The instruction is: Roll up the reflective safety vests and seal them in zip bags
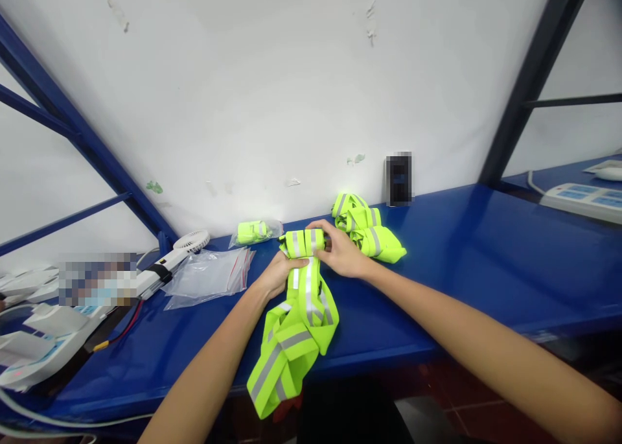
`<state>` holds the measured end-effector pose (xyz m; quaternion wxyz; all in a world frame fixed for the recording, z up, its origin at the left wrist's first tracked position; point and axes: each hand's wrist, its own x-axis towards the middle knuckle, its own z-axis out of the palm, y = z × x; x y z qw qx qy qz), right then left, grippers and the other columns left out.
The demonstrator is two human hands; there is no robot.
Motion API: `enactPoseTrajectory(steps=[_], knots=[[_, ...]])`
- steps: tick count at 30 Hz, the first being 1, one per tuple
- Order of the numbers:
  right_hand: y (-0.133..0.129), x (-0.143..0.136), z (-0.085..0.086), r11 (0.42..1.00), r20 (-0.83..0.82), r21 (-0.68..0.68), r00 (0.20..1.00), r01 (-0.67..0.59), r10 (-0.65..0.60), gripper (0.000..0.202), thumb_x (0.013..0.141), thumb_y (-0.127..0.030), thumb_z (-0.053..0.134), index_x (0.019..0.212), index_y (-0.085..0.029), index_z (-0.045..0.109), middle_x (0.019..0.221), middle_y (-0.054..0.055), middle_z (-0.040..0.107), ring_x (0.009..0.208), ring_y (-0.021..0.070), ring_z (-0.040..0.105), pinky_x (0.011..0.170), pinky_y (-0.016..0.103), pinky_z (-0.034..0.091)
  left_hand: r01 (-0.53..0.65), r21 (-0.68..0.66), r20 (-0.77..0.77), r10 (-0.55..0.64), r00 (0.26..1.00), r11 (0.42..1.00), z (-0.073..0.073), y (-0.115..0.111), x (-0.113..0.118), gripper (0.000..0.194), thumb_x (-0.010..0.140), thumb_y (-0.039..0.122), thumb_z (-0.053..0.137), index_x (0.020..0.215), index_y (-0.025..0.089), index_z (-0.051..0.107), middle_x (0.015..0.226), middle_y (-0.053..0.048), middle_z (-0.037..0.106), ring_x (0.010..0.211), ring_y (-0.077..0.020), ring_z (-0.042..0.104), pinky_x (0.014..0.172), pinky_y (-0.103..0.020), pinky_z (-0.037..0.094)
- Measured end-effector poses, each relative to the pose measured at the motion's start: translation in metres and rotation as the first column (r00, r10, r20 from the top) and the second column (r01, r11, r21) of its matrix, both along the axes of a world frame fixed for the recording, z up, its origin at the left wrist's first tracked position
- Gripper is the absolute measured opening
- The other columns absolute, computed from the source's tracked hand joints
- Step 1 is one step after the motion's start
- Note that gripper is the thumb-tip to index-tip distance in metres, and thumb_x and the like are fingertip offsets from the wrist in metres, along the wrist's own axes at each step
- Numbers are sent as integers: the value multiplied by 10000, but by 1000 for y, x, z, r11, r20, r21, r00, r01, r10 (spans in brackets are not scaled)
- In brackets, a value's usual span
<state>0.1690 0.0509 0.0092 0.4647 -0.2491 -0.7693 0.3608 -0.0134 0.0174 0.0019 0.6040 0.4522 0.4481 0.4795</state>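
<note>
Head view, from the left: a white handheld fan (191,240) lies on the blue tabletop (437,262), with clear plastic bags (207,272) just beside it and a bagged yellow roll (251,231) farther back. Next comes the left hand (278,272), closed on the left side of a yellow reflective strap (307,295), thumb across its front. The strap sits between both hands, neither clearly nearer; its folded far end is in their grip, and its loose length lies on the near side of them. Its long axis runs far to near, slanting left, the loops pointing over the tabletop's near edge. The right hand (343,253) grips the folded end's right side. Beyond it, to the right, lie more yellow bundles (372,230).
</note>
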Motion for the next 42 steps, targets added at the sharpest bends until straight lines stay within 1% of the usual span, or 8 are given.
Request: enactPoseTrajectory(steps=[6,9,15,21,24,27,31,42], knots=[[-10,-8,-2,938,1,339,997,75,-80,469,711,7,453,1122,-195,559,1049,41,642,948,192,611,847,305,458,-65,-17,87,66,994,998,-4,2,2,331,570,124,843,873,114,709,780,-70,740,654,-198,689,646,-305,552],[-8,-8,-3,931,8,354,996,82,-91,432,714,16,428,1066,-200,555,999,34,646,919,192,620,821,302,461,-78,-19,120,79,990,997,-4,2,3,347,598,128,826,919,116,697,821,-68,738,697,-202,697,683,-318,561],[-6,-9,-6,927,-17,359,993,113,-115,380,707,18,414,988,-207,536,1020,59,644,959,213,623,857,339,477,-59,81,254,36,966,995,1,-3,4,818,664,240,811,1406,220,466,1123,-68,711,992,-247,686,867,-367,546],[-3,-5,-7,927,46,374,999,-8,-10,381,776,-20,435,1091,-203,546,1067,75,633,1043,223,609,916,370,474,-150,100,186,130,974,984,-9,8,2,787,698,391,771,1386,147,477,1083,-104,716,913,-250,692,767,-331,546],[-5,-5,-4,964,35,268,999,-5,-4,406,782,-71,503,1158,-217,549,1153,76,627,1119,231,584,993,393,442,-183,137,173,159,972,973,-11,13,-1,780,652,326,775,1365,167,501,985,-52,728,815,-215,693,727,-307,538],[-7,-9,-4,999,-61,-34,997,36,-38,563,802,-192,591,1345,-240,447,1396,101,506,1251,247,521,1058,414,410,-211,183,187,177,966,960,-5,11,-3,847,594,238,789,1382,205,482,906,-7,721,776,-206,693,762,-334,547],[-4,-13,-7,898,-114,-439,993,-36,-16,583,888,-395,555,1427,-254,385,1385,99,530,1196,249,577,1038,429,446,-247,208,203,205,957,946,3,5,-4,925,548,170,809,1402,233,458,943,-9,727,874,-238,710,862,-384,548],[-4,-14,-14,763,-309,-584,945,-277,107,568,785,-345,741,1289,-174,542,1142,106,709,973,252,693,907,417,546,-79,153,166,53,985,985,1,2,-4,717,518,166,878,1189,150,625,1023,-98,758,1002,-317,706,917,-427,545]])
